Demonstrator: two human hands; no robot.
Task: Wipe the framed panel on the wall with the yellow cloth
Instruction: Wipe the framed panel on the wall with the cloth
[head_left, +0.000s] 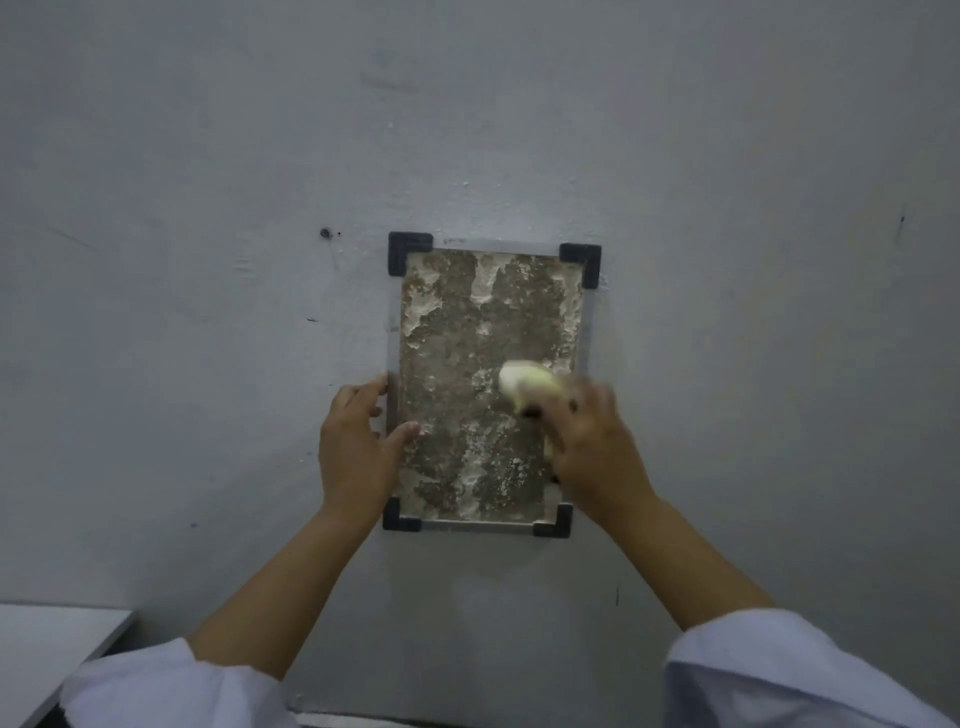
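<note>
On the grey wall (208, 156), the panel (483, 332) remained blotchy. The left hand (358, 441) braced its left edge, fingers spread; the right hand (592, 441) gripped the cloth (527, 384) mid-wipe.

The light is dim and flat, with a grey-blue tint and weak shadows. My right hand (592, 447) and the yellow cloth (527, 385) are blurred by motion. The picture bends near its edges.

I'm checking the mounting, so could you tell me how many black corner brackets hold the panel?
4: top left, top right, bottom left and bottom right. All show, though the right hand blurs close to the last.
</note>
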